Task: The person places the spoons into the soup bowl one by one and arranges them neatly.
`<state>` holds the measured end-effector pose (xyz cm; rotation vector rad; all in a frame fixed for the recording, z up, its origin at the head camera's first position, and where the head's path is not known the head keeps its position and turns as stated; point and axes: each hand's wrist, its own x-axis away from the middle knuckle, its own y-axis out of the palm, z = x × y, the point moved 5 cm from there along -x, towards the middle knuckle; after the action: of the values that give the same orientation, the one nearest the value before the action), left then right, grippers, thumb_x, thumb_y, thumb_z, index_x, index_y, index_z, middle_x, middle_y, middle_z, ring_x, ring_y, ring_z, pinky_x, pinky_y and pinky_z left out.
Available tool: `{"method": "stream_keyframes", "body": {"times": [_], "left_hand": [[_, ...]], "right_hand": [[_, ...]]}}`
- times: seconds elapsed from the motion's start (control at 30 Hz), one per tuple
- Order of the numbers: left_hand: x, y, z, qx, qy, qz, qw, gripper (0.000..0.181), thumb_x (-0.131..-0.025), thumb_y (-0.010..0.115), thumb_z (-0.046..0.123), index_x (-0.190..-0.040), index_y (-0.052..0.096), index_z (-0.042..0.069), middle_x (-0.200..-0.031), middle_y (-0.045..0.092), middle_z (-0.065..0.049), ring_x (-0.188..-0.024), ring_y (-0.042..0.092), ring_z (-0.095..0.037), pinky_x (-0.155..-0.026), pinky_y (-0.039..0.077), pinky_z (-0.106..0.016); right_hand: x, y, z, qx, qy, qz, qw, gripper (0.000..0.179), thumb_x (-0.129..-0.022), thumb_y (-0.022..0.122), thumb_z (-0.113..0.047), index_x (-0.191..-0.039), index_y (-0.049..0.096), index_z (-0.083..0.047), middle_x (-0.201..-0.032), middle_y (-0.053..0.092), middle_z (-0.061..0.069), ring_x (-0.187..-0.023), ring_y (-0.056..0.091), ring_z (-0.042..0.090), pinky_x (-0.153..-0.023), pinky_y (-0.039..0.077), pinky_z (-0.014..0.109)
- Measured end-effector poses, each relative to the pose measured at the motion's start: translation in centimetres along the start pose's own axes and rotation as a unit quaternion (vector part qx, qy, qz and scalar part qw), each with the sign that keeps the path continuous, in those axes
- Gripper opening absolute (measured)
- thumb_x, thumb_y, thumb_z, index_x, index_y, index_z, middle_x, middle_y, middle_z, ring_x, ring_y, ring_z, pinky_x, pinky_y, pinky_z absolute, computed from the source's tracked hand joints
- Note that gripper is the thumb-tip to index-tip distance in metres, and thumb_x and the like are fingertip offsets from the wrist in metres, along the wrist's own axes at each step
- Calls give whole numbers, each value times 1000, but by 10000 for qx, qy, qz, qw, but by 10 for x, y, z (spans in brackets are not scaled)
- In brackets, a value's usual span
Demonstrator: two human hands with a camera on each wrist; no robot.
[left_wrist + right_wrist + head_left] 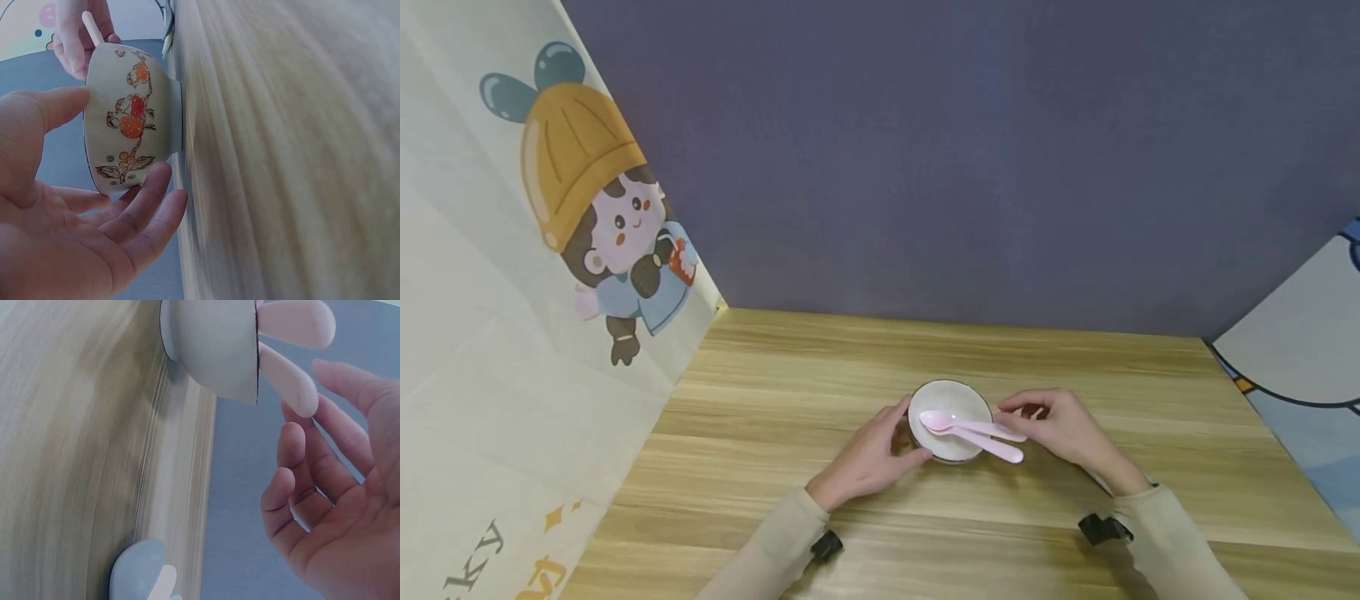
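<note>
On the worktop (pixel 820 367) stands the bowl (pixel 964 402), probably rigid, smooth and breakable, best held low around its wall; two pink spoons (pixel 988 446) lean in it, likely light plastic, easiest by the handle ends. The left grip (pixel 868 454) cups the bowl between thumb and fingers; the right grip (pixel 1063 427) is loosely curved beside the handles, without firm hold. The worktop's far edge meets a dark panel (pixel 925 167); room to slide lies leftward

Head view, lower left: grey slanting letters "ky" (pixel 475 557) coming up clear on cream-white printed wall sheet (pixel 512 442), partial letter ahead, cut by view's edge. Just below, rounded orange lettering (pixel 542 578), same sheet, cropped, too incomplete to read.
</note>
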<state>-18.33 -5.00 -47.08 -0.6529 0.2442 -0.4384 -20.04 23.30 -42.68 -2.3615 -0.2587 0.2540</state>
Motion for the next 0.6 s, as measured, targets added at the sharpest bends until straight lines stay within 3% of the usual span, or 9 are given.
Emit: {"method": "stream_keyframes", "body": {"times": [0.23,0.6], "left_hand": [[0,0,0,96,18,-13,10000,83,-98,76,43,-167,35,19,-145,62,-3,-112,67,-18,-97,58,-34],[0,0,-1,-4,-4,0,10000,83,-98,75,45,-167,36,20,-140,63,-1,-108,65,-17,-91,55,-28]], "right_hand": [[3,-5,2,-9,165,29,9999,20,-93,84,-27,-106,85,-12,-94,79,-1,-76,63,5,-66,53,23],[12,-15,11,-118,458,77,9988,29,-94,83,-31,-111,83,-8,-96,78,-2,-78,64,8,-65,53,24]]}}
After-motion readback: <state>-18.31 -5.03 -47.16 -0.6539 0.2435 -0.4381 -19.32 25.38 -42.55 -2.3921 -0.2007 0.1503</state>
